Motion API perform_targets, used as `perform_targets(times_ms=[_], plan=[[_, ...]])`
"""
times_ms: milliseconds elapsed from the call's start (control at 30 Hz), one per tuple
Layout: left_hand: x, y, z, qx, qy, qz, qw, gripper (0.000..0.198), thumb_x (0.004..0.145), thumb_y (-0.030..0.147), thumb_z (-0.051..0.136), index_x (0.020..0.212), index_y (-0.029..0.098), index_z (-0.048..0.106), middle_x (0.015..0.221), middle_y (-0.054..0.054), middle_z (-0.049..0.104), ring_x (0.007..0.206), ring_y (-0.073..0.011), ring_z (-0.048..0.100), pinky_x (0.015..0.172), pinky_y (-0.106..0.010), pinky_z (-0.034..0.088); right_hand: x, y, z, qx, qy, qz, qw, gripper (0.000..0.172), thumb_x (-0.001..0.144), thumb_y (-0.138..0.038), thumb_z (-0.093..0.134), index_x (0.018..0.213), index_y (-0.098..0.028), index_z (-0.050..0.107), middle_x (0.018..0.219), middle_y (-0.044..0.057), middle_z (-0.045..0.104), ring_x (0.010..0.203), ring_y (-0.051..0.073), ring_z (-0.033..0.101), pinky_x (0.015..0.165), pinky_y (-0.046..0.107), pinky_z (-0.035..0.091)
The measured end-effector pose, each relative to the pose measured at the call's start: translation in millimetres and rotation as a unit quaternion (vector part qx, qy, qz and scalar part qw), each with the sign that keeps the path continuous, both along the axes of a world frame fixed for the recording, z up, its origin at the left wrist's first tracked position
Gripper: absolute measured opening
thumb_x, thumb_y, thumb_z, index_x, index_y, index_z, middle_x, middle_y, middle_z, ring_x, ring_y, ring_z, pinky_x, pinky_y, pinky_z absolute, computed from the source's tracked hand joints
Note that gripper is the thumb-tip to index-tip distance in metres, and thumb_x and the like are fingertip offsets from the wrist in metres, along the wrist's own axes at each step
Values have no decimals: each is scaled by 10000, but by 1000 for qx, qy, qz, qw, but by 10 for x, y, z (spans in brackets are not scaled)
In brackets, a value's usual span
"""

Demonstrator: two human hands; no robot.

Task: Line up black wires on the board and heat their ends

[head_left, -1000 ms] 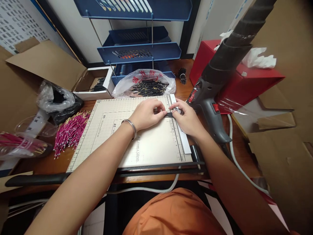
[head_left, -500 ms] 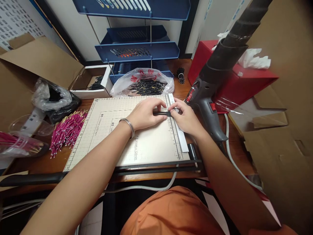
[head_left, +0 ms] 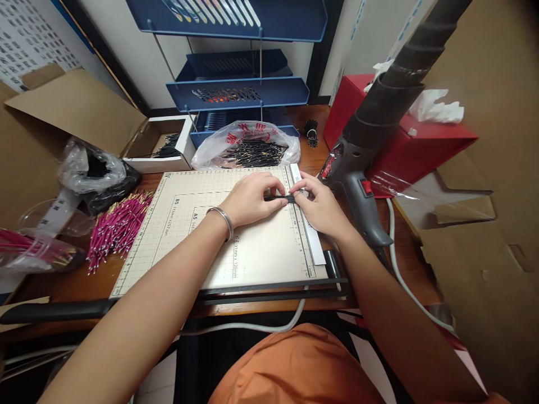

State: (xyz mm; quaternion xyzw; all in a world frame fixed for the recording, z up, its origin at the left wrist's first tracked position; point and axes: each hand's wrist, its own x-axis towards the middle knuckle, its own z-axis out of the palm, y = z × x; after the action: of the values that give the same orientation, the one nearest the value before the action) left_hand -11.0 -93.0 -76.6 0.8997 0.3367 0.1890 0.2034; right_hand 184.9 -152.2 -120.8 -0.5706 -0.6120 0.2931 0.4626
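A small bundle of thin black sticks [head_left: 275, 197], perhaps wires or tubes, lies across the right side of a cream paper trimmer board [head_left: 252, 252] printed with grid lines. My left hand [head_left: 255, 197] is closed on the bundle's left part, thumb in front and fingers behind. At its other end, my right hand [head_left: 316, 201] pinches the bundle close to the white ruler strip [head_left: 312, 241]. The fingers hide both ends of the sticks. A metal bangle [head_left: 223, 221] circles my left wrist.
Pink gold-tipped sticks [head_left: 118, 230] are heaped left of the board. Behind it stand a plastic bag [head_left: 214, 148] of black sticks and a white box [head_left: 184, 140]. A heat gun [head_left: 357, 185] and red box [head_left: 438, 140] flank my right arm. Blue shelves [head_left: 236, 92] rise at the back.
The fingers of my left hand have come closer together over the bundle, and the pale gap behind it has narrowed. The whole view has shifted slightly; both hands stay at the same spot.
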Motion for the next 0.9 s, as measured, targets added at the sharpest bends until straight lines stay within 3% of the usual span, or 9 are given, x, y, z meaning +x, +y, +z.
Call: perform_targets(times_ms=[300, 900], plan=[[0, 13, -29, 4, -8, 8, 1000, 170, 975, 303, 634, 926, 198, 758, 898, -40, 730, 812, -189, 607, 751, -333, 443, 7, 10, -44, 1, 7, -3, 1000, 118, 859, -211, 593, 889, -236, 704, 1549, 95, 624, 1550, 278, 503, 1321, 589, 338], [19, 8, -38, -3, 3, 25, 1000, 116, 974, 227, 664, 939, 196, 771, 931, -41, 744, 848, -189, 628, 776, -325, 461, -15, -32, 37, 5, -21, -1, 1000, 99, 866, -210, 554, 862, -244, 647, 1451, 93, 684, 1534, 281, 516, 1293, 549, 373]])
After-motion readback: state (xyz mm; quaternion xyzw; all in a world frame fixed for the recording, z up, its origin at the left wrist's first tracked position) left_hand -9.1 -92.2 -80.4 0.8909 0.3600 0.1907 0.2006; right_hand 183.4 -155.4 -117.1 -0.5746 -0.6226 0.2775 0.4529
